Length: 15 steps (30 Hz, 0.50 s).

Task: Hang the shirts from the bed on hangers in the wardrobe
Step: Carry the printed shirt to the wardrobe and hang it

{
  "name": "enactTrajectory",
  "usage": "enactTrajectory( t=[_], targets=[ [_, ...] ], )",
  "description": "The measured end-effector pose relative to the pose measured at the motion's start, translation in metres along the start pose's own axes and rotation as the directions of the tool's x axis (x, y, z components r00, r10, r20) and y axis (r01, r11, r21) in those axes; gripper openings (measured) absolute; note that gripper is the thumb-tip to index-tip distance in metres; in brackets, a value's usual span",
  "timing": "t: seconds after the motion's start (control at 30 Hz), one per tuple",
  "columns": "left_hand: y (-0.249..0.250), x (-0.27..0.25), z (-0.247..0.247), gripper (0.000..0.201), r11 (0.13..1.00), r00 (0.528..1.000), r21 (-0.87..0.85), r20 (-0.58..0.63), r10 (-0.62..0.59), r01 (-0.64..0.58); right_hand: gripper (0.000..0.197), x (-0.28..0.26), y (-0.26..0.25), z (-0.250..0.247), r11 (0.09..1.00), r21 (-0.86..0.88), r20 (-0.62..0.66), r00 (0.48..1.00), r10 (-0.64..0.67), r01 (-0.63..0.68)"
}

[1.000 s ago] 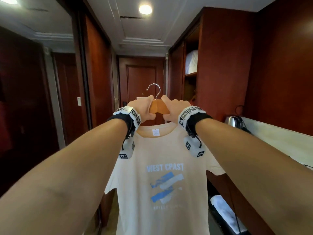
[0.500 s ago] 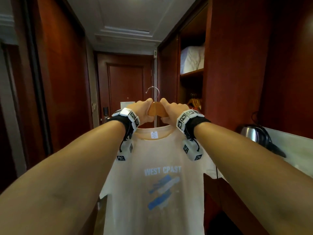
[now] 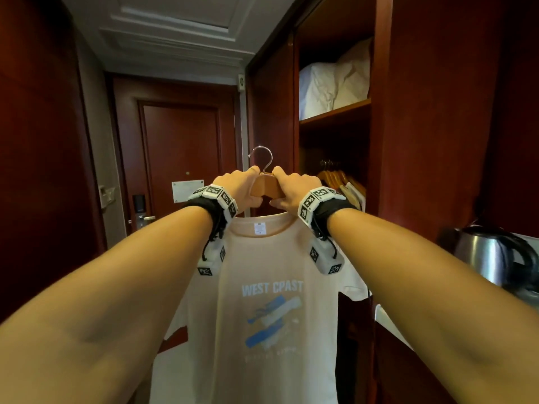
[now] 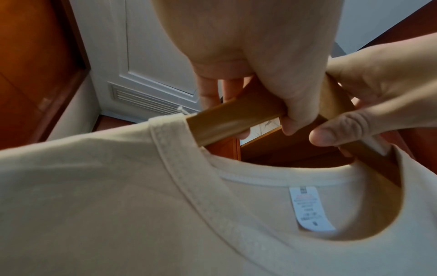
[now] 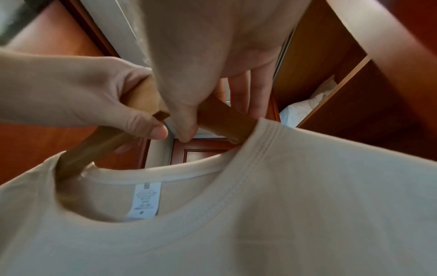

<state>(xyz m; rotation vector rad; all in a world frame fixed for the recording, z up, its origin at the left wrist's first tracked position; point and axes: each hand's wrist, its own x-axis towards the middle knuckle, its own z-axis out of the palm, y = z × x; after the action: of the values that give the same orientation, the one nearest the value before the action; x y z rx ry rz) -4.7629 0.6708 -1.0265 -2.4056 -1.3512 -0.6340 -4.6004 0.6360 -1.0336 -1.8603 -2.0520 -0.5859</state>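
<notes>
A cream T-shirt [image 3: 262, 301] with a blue "WEST CPAST" print hangs on a wooden hanger [image 3: 266, 186] with a metal hook [image 3: 262, 158]. My left hand [image 3: 242, 189] grips the hanger's left shoulder and my right hand [image 3: 291, 191] grips its right shoulder, both held out in front of me. In the left wrist view my left hand [image 4: 267, 78] wraps the hanger [image 4: 227, 121] above the shirt collar [image 4: 179, 168]. The right wrist view shows my right hand [image 5: 201, 89] round the hanger [image 5: 224, 119]. The open wardrobe [image 3: 332, 135] stands just to the right.
Several wooden hangers [image 3: 338, 177] hang inside the wardrobe, under a shelf with white bedding [image 3: 332, 86]. A closed room door [image 3: 180, 158] ends the narrow corridor ahead. A steel kettle [image 3: 493, 258] sits on a counter at the right. Dark wood panels line the left.
I have moved forward along the corridor; the wardrobe opening and door are closer and larger. Both hands keep the same grip on the hanger with the shirt.
</notes>
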Motion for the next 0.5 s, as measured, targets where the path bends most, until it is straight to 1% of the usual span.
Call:
enactTrajectory(
  t=[0.17,0.27,0.37,0.5],
  targets=[
    [-0.02,0.09,0.054,0.047,1.0,1.0,0.001,-0.026,-0.008,0.008,0.053,0.085,0.041,0.045,0.999,-0.039,-0.003,1.0,0.004,-0.004],
    [-0.028,0.144,0.078,0.051,1.0,0.999,-0.01,-0.036,0.001,-0.001,0.054,0.131,0.068,0.064,0.998,-0.057,-0.019,1.0,0.009,-0.01],
    [-0.028,0.196,0.105,0.055,0.999,0.999,-0.008,-0.025,0.037,-0.037,0.057,0.165,0.097,0.084,0.996,-0.076,-0.017,0.999,0.037,-0.038],
    [-0.02,0.255,0.146,0.05,0.995,0.996,-0.044,-0.006,0.084,-0.084,0.062,0.2,0.138,0.116,0.987,-0.107,-0.016,0.993,0.116,-0.117]
  ],
)
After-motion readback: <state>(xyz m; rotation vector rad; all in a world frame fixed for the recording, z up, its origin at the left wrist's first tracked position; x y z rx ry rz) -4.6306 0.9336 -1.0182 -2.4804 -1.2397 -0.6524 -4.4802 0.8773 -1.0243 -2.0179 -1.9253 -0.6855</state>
